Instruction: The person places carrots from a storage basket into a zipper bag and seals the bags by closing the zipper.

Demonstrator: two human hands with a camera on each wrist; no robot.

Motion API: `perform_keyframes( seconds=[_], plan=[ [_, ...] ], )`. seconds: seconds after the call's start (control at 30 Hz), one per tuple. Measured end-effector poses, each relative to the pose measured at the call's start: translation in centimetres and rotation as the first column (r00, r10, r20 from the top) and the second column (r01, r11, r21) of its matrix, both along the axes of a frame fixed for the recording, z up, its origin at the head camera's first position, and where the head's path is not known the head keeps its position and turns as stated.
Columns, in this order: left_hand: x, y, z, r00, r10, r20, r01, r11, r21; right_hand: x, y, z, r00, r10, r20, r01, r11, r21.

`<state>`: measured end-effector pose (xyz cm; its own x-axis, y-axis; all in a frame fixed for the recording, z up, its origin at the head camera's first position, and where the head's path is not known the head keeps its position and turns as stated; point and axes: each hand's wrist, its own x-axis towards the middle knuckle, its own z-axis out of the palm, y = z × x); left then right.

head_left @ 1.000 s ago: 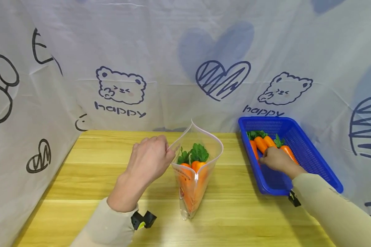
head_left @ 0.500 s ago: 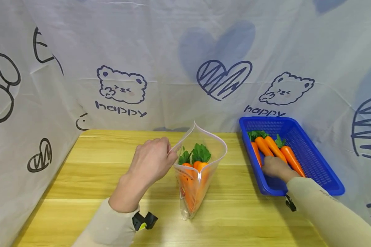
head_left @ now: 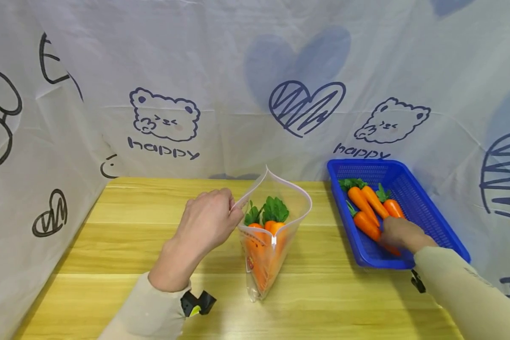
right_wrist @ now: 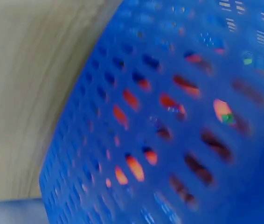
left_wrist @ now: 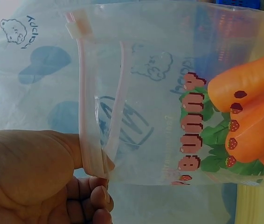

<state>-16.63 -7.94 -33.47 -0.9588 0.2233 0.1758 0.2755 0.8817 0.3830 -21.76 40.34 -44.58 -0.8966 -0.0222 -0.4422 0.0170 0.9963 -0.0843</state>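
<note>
My left hand [head_left: 210, 219] pinches the left edge of a clear slider zip bag [head_left: 291, 200], thumb and fingers at its zip strip in the left wrist view. The bag's mouth gapes, and several carrots [head_left: 261, 264] with green leafy tops [head_left: 275, 209] stand inside. My right hand [head_left: 401, 233] reaches into a blue plastic basket [head_left: 446, 236], over the lower parts of some loose carrots. One carrot [head_left: 367, 225] slants just left of its fingers; another [head_left: 394, 208] runs under the hand. I cannot tell whether the right fingers grip one. In the right wrist view the basket wall [right_wrist: 136, 107] hides that hand.
The basket stands at the right on a yellow wood-grain table [head_left: 148, 208]. White printed cloth [head_left: 229, 85] hangs behind the table and along both sides. A white slider [head_left: 274, 241] sits at the bag's near corner.
In the basket, my right hand has shifted right. The leftmost carrot has swung to a slant, its lower end now further right. My left hand and the bag stay nearly still.
</note>
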Motion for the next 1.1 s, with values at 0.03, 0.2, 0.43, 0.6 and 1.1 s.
perform_keyframes(
  seconds=[0.03, 0.2, 0.43, 0.6, 1.1],
  plan=[
    [0.0, 0.0, 0.0, 1.000, 0.000, 0.000, 0.000, 1.000, -0.001, -0.1, -0.2, -0.2, 0.999, -0.009, -0.051, 0.008, 0.999, -0.032],
    [0.1, 0.1, 0.2, 1.000, 0.000, 0.007, 0.000, 1.000, -0.002, -1.0, -0.9, -1.9, 0.984, -0.043, -0.172, 0.023, 0.993, -0.117],
    [0.2, 0.1, 0.1, 1.000, -0.004, 0.002, 0.004, 1.000, -0.004, -1.6, -1.0, -3.4, 0.969, -0.105, -0.224, 0.085, 0.991, -0.099],
    [0.2, 0.2, 0.2, 1.000, 0.001, 0.005, 0.000, 1.000, -0.008, -1.7, -1.8, -3.0, 0.969, -0.096, -0.227, 0.080, 0.993, -0.082],
    [0.4, -0.1, 0.4, 1.000, 0.006, 0.017, -0.006, 1.000, -0.007, -1.3, -1.9, -1.2, 0.941, -0.166, -0.296, 0.148, 0.985, -0.085]
  ],
)
